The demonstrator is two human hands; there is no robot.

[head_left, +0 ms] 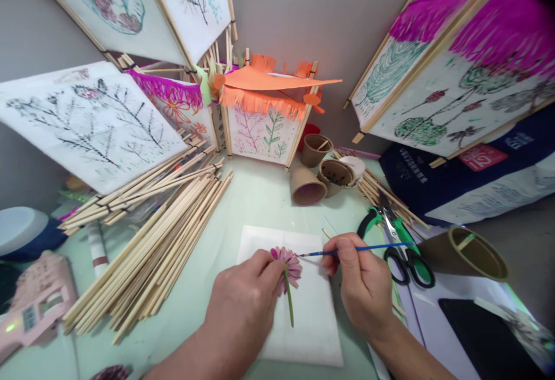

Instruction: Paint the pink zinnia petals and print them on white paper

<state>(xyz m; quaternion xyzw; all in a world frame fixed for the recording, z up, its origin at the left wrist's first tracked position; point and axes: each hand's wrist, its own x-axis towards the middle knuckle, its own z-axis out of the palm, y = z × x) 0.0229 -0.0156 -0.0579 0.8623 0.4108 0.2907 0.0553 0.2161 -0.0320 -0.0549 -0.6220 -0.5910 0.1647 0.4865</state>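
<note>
A pink flower with a green stem lies on a white sheet on the pale green table. My left hand is closed on the flower, fingertips pressing it down at the head and upper stem. My right hand pinches a thin blue paintbrush, and the brush tip touches the right edge of the petals.
A heap of bamboo sticks lies at the left. Green-handled scissors and brown pots sit right of the sheet. Paper lanterns with printed plants ring the back. A pink glue gun lies at the far left.
</note>
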